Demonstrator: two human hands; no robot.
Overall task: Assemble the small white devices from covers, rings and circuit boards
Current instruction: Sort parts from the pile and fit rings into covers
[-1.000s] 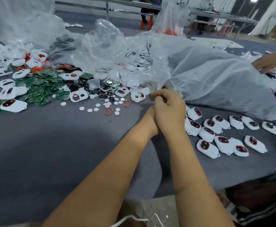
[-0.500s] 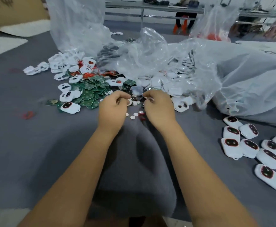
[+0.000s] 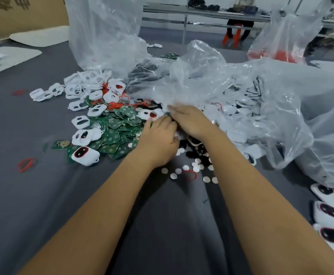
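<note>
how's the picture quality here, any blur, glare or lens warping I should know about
Head view: wide-angle warping bends the forearms and stretches the finished devices at the right edge; the hands and white discs are smeared with motion blur; soft glare streaks the plastic bags; lighting is even, shadows faint on the grey cloth.

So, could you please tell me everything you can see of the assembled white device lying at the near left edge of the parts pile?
The assembled white device is a small rounded shell that looks like glossy plastic. Its top face has a dark oval window edged by a red ring. It lies flat, window up, at the near left edge of the pile, partly resting on green circuit boards and partly on the grey table cover. Neither hand touches it.
</note>
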